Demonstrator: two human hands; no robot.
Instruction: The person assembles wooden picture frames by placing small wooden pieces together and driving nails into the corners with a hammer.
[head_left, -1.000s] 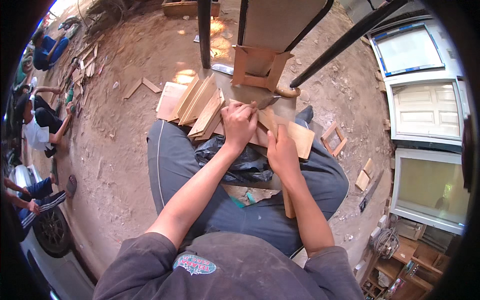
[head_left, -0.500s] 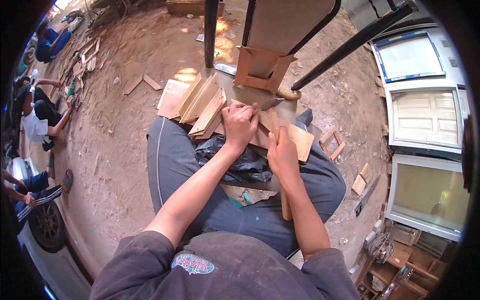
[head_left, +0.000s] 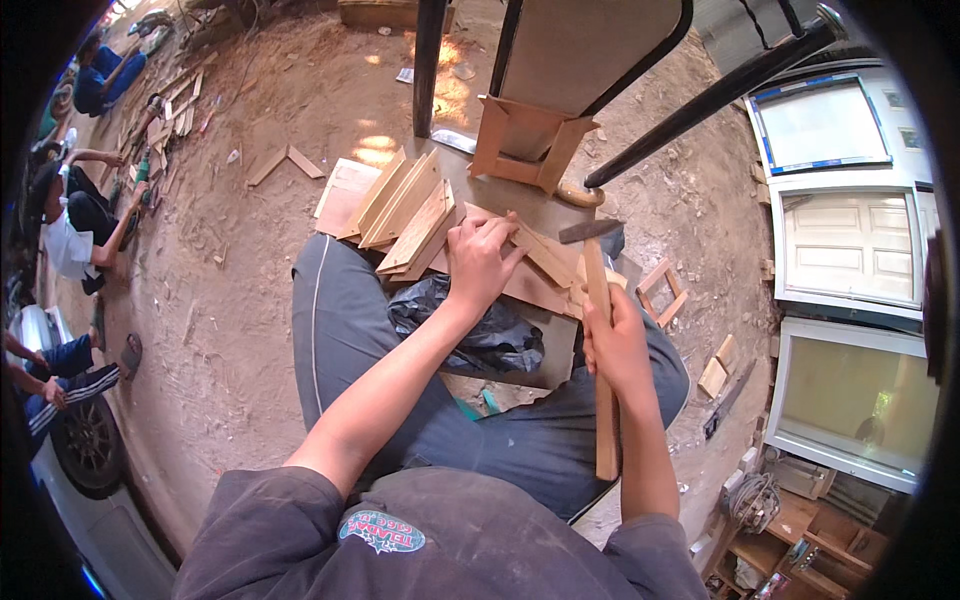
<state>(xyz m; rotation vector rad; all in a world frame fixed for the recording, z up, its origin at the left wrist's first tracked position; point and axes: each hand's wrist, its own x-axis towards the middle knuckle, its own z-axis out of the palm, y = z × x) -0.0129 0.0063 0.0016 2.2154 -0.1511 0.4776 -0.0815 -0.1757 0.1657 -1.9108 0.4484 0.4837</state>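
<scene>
My right hand is wrapped round the wooden handle of a hammer, its dark metal head raised above the wood on my lap. My left hand grips the end of a wooden strip, with its fingertips bunched at the corner; whether a nail is between them I cannot make out. Under the strip lies a flat wooden board. Left of my left hand, several thin wooden pieces lean together in a stack. A crumpled black plastic bag rests between my legs, below the wood.
A wooden frame leans on a chair with black legs ahead. Another small frame, wood offcuts and a saw-like blade lie at right, near white framed panels. People sit at far left by a car wheel.
My right hand has lifted the hammer up and to the right, away from my left fingers. My left hand stays at nearly the same spot on the wood.
</scene>
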